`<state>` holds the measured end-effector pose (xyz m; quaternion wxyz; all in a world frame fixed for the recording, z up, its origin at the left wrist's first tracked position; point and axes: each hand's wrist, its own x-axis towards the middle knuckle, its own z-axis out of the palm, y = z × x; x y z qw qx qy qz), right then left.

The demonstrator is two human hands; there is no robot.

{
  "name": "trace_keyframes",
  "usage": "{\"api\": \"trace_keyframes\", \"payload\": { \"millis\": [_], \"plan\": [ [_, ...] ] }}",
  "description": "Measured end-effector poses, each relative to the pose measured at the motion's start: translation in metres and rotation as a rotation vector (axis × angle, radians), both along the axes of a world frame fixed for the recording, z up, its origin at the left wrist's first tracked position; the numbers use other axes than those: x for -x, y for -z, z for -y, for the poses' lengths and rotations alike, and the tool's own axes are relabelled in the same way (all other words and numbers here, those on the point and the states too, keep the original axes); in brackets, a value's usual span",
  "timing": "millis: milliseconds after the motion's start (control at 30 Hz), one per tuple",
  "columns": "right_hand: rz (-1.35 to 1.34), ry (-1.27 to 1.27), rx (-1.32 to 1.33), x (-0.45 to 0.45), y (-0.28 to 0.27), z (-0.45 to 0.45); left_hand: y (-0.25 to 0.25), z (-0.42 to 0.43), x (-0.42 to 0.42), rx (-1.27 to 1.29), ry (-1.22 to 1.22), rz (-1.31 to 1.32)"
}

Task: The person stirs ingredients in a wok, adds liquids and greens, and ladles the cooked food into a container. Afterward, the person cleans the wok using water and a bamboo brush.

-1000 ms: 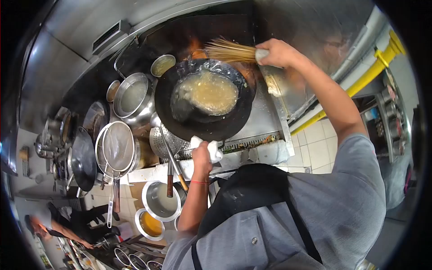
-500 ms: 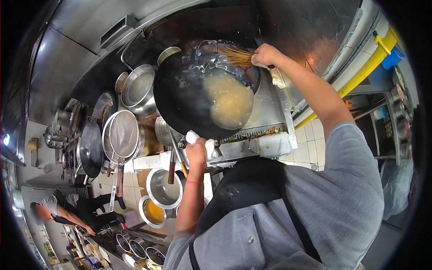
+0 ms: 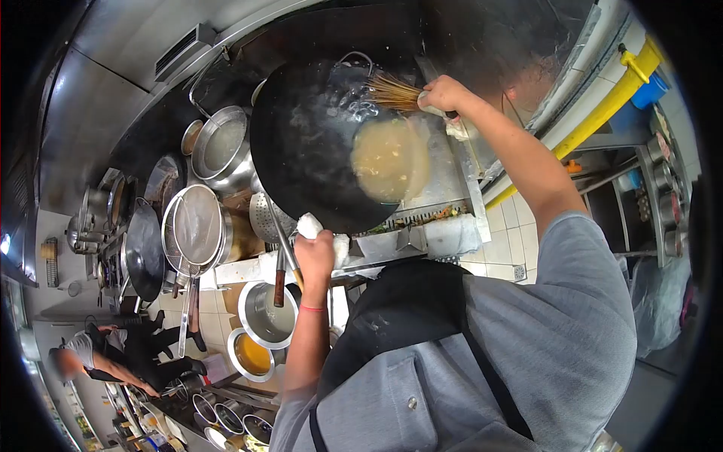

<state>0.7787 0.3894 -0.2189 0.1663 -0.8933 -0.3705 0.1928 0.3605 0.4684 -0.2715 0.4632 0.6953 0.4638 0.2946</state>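
My left hand (image 3: 315, 255) is closed around a folded white cloth (image 3: 309, 226) at the near rim of a large black wok (image 3: 309, 158). The cloth hides whatever part of the rim it may cover. Cloudy yellowish liquid (image 3: 388, 160) lies toward the wok's right side, with steam above it. My right hand (image 3: 444, 96) grips a bamboo wok brush (image 3: 395, 93) by its bound end. Its bristles point left over the wok's far right side, near bubbling water (image 3: 361, 98). I cannot tell whether the bristles touch the metal.
To the left stand a metal pot with a strainer (image 3: 220, 143), a mesh skimmer (image 3: 197, 222) and another wok (image 3: 144, 248). Below are a steel pot (image 3: 267, 313) and a pot of orange liquid (image 3: 253, 354). A yellow pipe (image 3: 602, 124) runs at right. Another person (image 3: 113, 350) bends at lower left.
The liquid pool has become smaller and rounder. The brush bristles sit slightly further left and higher. My left hand and the wok appear shifted slightly left, along with the whole view.
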Motion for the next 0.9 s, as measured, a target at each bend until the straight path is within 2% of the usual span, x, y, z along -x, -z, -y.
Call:
{"api": "trace_keyframes", "payload": {
  "millis": [33,100,233,300,433,500,567,633,700,733,767,833,867,900],
  "plan": [
    [-0.003,0.004,0.003,0.003,-0.003,0.003,-0.006,-0.003,0.001,-0.001,0.02,0.003],
    [-0.199,0.123,-0.002,0.015,-0.013,0.011,-0.015,-0.011,0.003,0.047,0.054,0.02],
    [-0.074,0.039,-0.054,0.017,0.003,0.021,-0.008,-0.031,0.015,-0.021,0.066,-0.056],
    [-0.333,0.203,-0.105,0.053,-0.024,0.04,-0.011,-0.036,0.017,-0.045,0.099,-0.098],
    [-0.373,0.326,-0.139,0.071,0.026,0.057,-0.046,-0.026,0.016,-0.191,0.147,-0.177],
    [-0.388,0.367,-0.385,0.077,0.072,0.07,-0.043,-0.023,0.022,-0.278,0.142,-0.21],
    [-0.399,0.4,-0.469,0.108,0.092,0.088,-0.044,-0.014,0.031,-0.266,0.183,-0.314],
    [-0.409,0.445,-0.558,0.113,0.104,0.094,-0.014,-0.019,0.053,-0.374,0.212,-0.298],
    [-0.314,0.363,-0.622,0.113,0.116,0.102,-0.007,-0.017,0.057,-0.341,0.175,-0.217],
    [-0.227,0.31,-0.576,0.099,0.125,0.105,-0.006,-0.021,0.057,-0.212,0.19,-0.158],
    [-0.231,0.323,-0.566,0.098,0.114,0.105,0.003,-0.03,0.059,-0.232,0.158,-0.137],
    [-0.468,0.464,-0.629,0.103,0.078,0.1,0.009,-0.053,0.057,-0.059,0.157,-0.078],
    [-0.491,0.462,-0.705,0.104,0.098,0.106,0.011,-0.06,0.056,0.026,0.133,-0.076],
    [-0.431,0.527,-0.694,0.129,0.094,0.115,0.013,-0.066,0.053,0.105,0.111,-0.069]
  ]
}}
